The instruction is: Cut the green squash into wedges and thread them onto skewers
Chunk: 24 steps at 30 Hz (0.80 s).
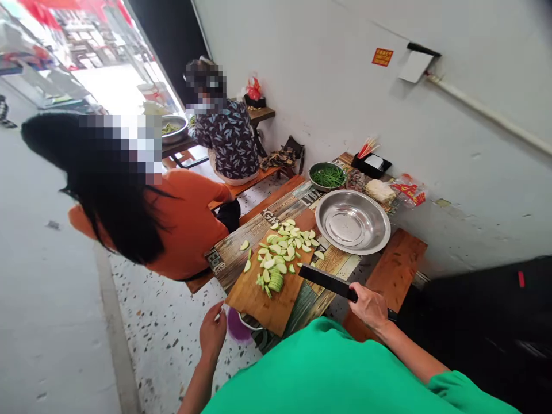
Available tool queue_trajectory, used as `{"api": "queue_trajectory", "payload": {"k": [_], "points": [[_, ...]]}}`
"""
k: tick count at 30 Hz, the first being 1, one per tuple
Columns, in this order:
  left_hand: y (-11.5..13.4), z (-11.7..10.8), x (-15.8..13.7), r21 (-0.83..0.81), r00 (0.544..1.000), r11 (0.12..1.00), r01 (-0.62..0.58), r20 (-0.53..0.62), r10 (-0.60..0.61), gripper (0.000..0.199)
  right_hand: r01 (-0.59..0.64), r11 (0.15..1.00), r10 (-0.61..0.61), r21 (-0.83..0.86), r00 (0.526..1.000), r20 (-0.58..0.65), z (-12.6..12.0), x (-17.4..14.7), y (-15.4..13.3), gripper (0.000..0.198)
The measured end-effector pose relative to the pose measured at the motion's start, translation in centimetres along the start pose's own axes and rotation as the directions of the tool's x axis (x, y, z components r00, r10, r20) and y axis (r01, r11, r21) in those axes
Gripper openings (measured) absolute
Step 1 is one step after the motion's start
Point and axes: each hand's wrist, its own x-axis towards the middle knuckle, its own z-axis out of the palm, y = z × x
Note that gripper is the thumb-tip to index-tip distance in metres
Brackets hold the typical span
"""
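Note:
My right hand point(370, 305) is wrapped round the handle of a dark-bladed cleaver point(325, 280), its blade pointing left beyond the cutting board's right edge. My left hand point(213, 330) is beside the board's near left corner, fingers curled in loosely, with nothing visible in them; whether it touches the corner I cannot tell. On the wooden cutting board point(252, 307) lies a pile of pale green half-moon vegetable slices point(280, 247), looking like zucchini. A still-stacked bunch of slices point(275, 282) sits nearest me. Some slices have spilled onto the table point(228, 253).
A wide steel basin point(351, 221) stands behind the board, near a bowl of green vegetables point(326, 175) and plastic packaging point(407, 190). Benches point(399, 259) flank the table. A person in orange point(190, 201) sits at left; another in a patterned shirt point(228, 138) sits farther back.

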Motion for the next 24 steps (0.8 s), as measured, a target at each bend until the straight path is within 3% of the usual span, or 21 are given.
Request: {"api": "queue_trajectory", "payload": {"k": [5,8,11,15,20,24], "points": [[-0.4,-2.9,-1.2,0.04,0.973,0.976,0.213,0.077,-0.216,0.044,-0.056,0.982,0.081,0.182,0.988,-0.135,0.4,-2.5,0.3,0.018],[1.3,-2.3,-1.3,0.052,0.973,0.976,0.21,0.082,-0.214,0.046,-0.038,0.949,0.105,0.313,0.975,-0.198,0.6,-2.3,1.5,0.017],[4.2,-0.2,-0.6,0.041,0.981,0.982,0.187,0.04,-0.188,0.046,-0.008,0.939,0.098,0.343,0.964,-0.245,0.0,-0.1,4.3,0.019],[9.4,3.4,0.6,-0.03,0.986,0.986,0.165,-0.006,-0.166,0.048,-0.003,0.926,0.139,0.378,0.932,-0.335,-1.4,5.1,10.9,0.023],[15.3,6.9,0.1,-0.027,0.997,0.999,0.041,-0.067,-0.043,0.047,-0.159,0.905,0.323,0.396,0.862,-0.392,-2.5,13.9,21.2,0.035],[18.5,8.8,-1.8,-0.017,0.997,0.999,-0.028,-0.073,0.026,0.034,-0.069,0.924,0.187,0.377,0.939,-0.287,-2.5,22.6,27.3,0.049]]}}
